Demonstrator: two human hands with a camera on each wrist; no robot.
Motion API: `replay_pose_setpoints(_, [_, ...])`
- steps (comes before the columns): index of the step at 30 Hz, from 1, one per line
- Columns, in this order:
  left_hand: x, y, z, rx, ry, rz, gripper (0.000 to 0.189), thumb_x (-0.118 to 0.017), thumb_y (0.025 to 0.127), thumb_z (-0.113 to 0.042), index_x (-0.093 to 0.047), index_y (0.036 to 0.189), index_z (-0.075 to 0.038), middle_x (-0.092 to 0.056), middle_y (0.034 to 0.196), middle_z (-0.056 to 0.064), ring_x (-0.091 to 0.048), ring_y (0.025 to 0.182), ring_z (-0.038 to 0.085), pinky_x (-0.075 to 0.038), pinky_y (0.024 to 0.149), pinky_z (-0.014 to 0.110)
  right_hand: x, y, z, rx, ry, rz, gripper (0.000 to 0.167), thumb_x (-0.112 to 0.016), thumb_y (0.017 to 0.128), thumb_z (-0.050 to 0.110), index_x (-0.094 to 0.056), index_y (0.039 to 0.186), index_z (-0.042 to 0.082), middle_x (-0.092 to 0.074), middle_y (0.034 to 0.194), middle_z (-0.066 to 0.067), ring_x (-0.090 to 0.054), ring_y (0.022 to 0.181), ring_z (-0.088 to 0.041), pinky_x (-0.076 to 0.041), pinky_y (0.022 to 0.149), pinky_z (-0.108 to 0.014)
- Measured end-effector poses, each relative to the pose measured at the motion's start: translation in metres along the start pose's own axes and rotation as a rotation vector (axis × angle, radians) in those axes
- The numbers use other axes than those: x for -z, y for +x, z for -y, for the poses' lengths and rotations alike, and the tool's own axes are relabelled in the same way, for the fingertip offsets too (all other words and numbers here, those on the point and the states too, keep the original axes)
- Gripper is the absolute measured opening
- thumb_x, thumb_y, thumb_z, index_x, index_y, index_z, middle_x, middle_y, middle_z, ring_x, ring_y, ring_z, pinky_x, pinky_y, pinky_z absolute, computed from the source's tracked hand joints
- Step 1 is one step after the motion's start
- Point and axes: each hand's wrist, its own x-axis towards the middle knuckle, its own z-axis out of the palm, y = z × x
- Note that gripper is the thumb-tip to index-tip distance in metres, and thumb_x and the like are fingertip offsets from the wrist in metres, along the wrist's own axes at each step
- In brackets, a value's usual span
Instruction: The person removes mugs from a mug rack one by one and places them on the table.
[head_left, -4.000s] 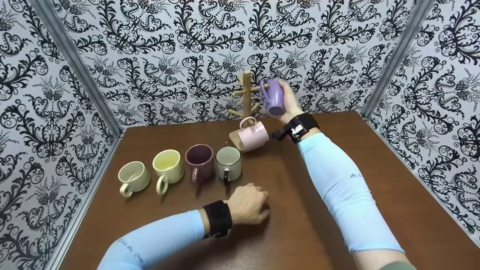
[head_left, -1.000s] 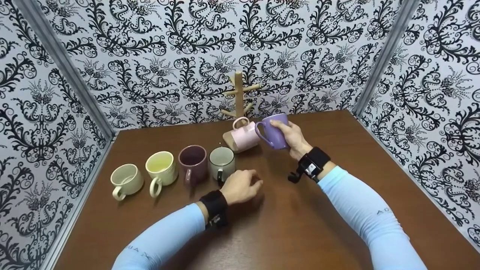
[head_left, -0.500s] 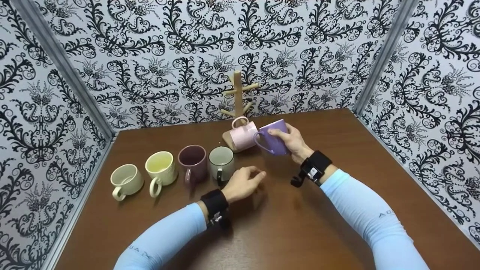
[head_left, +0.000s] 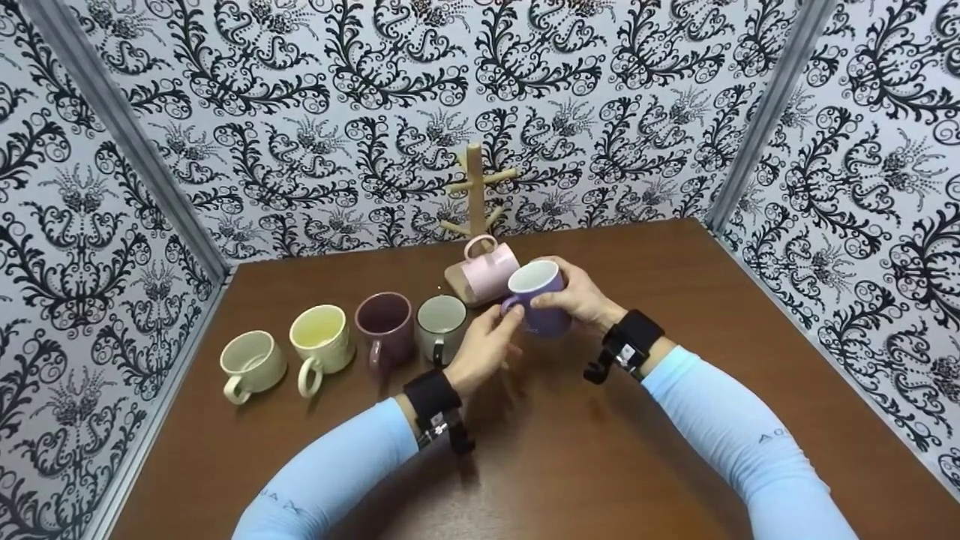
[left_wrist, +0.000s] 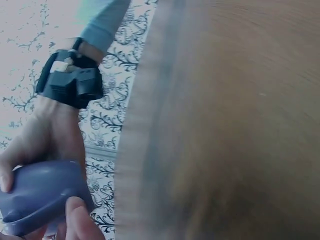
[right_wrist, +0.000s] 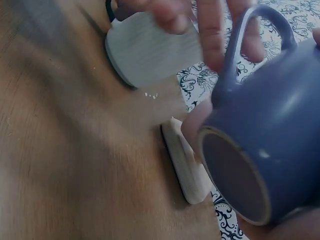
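My right hand (head_left: 574,296) grips the purple mug (head_left: 547,319) around its body above the table. The mug's white inside faces up toward the head camera, and its handle points left. My left hand (head_left: 484,345) reaches that handle, with thumb and fingers on either side of it. In the left wrist view, a fingertip lies on the purple mug (left_wrist: 45,187). The right wrist view shows the base of the purple mug (right_wrist: 235,175) and left-hand fingers behind its handle. Just behind, the pink mug (head_left: 491,274) lies tilted, hung by its handle on the wooden mug tree (head_left: 475,195).
Left of my hands, a row of upright mugs stands on the brown table (head_left: 600,465): a grey mug (head_left: 441,322), a maroon mug (head_left: 386,330), a yellow mug (head_left: 322,337) and a pale cream mug (head_left: 255,364). Patterned walls enclose the table at the back and sides.
My right hand has brought the purple mug down from beside the mug tree's upper pegs toward me and turned its mouth upward. My left hand has moved up to its handle.
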Motion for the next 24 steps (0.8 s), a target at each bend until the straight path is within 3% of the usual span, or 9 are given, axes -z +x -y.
replay_pose_setpoints(3, [0.000,0.002,-0.002,0.008,-0.067,-0.020,0.045,-0.050,0.119,-0.043,-0.071,0.112,-0.004,-0.074,0.101,0.010,-0.070,0.069,0.020,-0.055,0.058,0.030,0.000,0.001,-0.003,0.069,-0.052,0.077,0.081,-0.086,0.077,-0.002,-0.052,0.149,-0.013,-0.076,0.116,0.010,-0.070,0.113,-0.011,-0.052,0.107,-0.026])
replay_pose_setpoints(7, [0.000,0.004,-0.003,0.035,-0.135,0.013,0.044,-0.044,0.121,-0.035,-0.067,0.094,-0.009,-0.065,0.087,-0.003,-0.061,0.060,0.011,-0.052,0.056,0.027,0.000,0.002,-0.006,0.126,-0.072,0.156,0.084,-0.083,0.075,-0.002,-0.047,0.149,-0.017,-0.075,0.117,0.010,-0.070,0.113,-0.008,-0.053,0.105,-0.023])
replay_pose_setpoints(11, [0.003,0.007,-0.003,0.105,-0.207,0.116,0.049,-0.041,0.122,-0.036,-0.062,0.083,-0.015,-0.060,0.077,-0.005,-0.061,0.056,0.009,-0.049,0.055,0.026,0.001,0.004,-0.009,0.157,-0.039,0.219,0.086,-0.081,0.073,-0.001,-0.044,0.149,-0.019,-0.075,0.120,0.009,-0.070,0.114,-0.008,-0.054,0.105,-0.022])
replay_pose_setpoints(15, [0.010,0.008,-0.005,0.184,-0.259,0.247,0.054,-0.040,0.121,-0.038,-0.059,0.075,-0.016,-0.059,0.071,-0.004,-0.063,0.055,0.010,-0.049,0.053,0.026,0.001,0.006,-0.013,0.168,0.062,0.318,0.090,-0.084,0.074,-0.001,-0.040,0.150,-0.019,-0.076,0.125,0.005,-0.071,0.116,-0.010,-0.057,0.106,-0.023])
replay_pose_setpoints(19, [0.013,0.006,-0.005,0.198,-0.299,0.337,0.055,-0.041,0.121,-0.035,-0.055,0.072,-0.014,-0.051,0.067,-0.005,-0.051,0.054,0.009,-0.041,0.051,0.024,-0.001,0.008,-0.015,0.174,0.124,0.405,0.091,-0.089,0.075,0.003,-0.041,0.151,-0.015,-0.074,0.130,0.002,-0.072,0.117,-0.011,-0.059,0.105,-0.023])
replay_pose_setpoints(22, [0.011,0.004,-0.005,0.178,-0.307,0.335,0.056,-0.039,0.120,-0.034,-0.049,0.069,-0.016,-0.041,0.064,-0.007,-0.035,0.051,0.008,-0.030,0.048,0.024,-0.002,0.010,-0.014,0.177,0.114,0.424,0.091,-0.088,0.074,0.004,-0.042,0.150,-0.014,-0.074,0.131,0.002,-0.071,0.116,-0.011,-0.058,0.104,-0.023])
replay_pose_setpoints(24, [0.009,0.001,-0.006,0.158,-0.303,0.290,0.056,-0.039,0.120,-0.034,-0.044,0.066,-0.018,-0.037,0.062,-0.009,-0.029,0.049,0.006,-0.025,0.046,0.023,-0.003,0.010,-0.013,0.166,0.093,0.419,0.090,-0.087,0.073,0.003,-0.042,0.149,-0.015,-0.073,0.131,0.002,-0.071,0.116,-0.011,-0.058,0.104,-0.023])
